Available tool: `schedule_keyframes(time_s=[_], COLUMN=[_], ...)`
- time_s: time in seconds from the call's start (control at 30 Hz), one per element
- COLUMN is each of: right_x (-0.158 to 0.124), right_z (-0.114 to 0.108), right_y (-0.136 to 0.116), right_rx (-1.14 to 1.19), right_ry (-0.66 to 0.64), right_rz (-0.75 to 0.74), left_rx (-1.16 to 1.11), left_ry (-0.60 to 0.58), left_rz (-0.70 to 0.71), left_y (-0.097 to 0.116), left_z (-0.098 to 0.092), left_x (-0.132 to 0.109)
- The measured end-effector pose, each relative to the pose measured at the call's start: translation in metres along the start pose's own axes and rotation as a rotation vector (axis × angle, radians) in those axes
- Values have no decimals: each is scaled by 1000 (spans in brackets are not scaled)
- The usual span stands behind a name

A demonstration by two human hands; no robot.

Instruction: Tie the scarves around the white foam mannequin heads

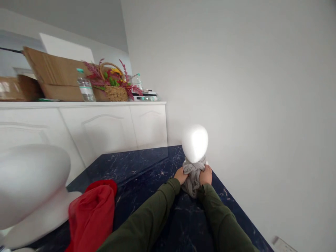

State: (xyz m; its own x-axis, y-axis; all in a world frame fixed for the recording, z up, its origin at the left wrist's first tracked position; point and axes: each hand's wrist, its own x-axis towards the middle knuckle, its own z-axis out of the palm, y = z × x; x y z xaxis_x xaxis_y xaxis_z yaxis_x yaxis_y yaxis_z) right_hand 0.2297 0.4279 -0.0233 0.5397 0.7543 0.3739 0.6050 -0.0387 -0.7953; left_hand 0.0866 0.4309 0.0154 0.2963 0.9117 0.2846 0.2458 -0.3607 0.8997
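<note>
A white mannequin head [195,142] stands on the dark blue marbled table [149,175], close to the wall. Around its neck is a grey scarf [193,176], knotted at the front with its ends hanging down. My left hand [181,175] is closed on the left side of the scarf, just below the knot. On the right side, my right hand [206,175] grips the scarf with its fingers wrapped round the cloth. The fingertips of both hands are partly hidden by the fabric.
A red cloth [93,217] lies at the lower left beside a large, blurred white mannequin form [31,185]. Behind, a white cabinet [107,129] carries a flower basket [116,93], a plastic bottle [86,87] and cardboard boxes [57,71]. A wall [249,105] borders the table's right side.
</note>
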Motion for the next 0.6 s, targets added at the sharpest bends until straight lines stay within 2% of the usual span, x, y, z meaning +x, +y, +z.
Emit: schedule_keyframes(time_s=[0.17,0.23,0.3,0.33,0.4,0.5,0.53,0.6], right_x=[-5,-7,-11,-14,-23,-50,-64,-103], right_z=[-12,-18,-25,-29,-39,-56,-60,-64], right_y=[8,8,9,9,8,-2,-9,-30], right_rx=[-59,-55,-40,-31,-15,-15,-2,39], right_ry=[-88,-118,-132,-134,-118,-7,51,125], right_rz=[23,3,-27,-42,-60,-48,-66,-153], left_rx=[-33,34,109,129,117,189,283,488], left_ry=[9,52,86,95,36,-179,-184,-67], left_rz=[-54,-186,-335,-391,-393,-205,-143,-90], left_y=[-6,1,14,23,45,83,94,106], left_z=[-2,-7,-16,-22,-41,-85,-103,-136], left_x=[-24,-43,-71,-90,-136,-217,-243,-288])
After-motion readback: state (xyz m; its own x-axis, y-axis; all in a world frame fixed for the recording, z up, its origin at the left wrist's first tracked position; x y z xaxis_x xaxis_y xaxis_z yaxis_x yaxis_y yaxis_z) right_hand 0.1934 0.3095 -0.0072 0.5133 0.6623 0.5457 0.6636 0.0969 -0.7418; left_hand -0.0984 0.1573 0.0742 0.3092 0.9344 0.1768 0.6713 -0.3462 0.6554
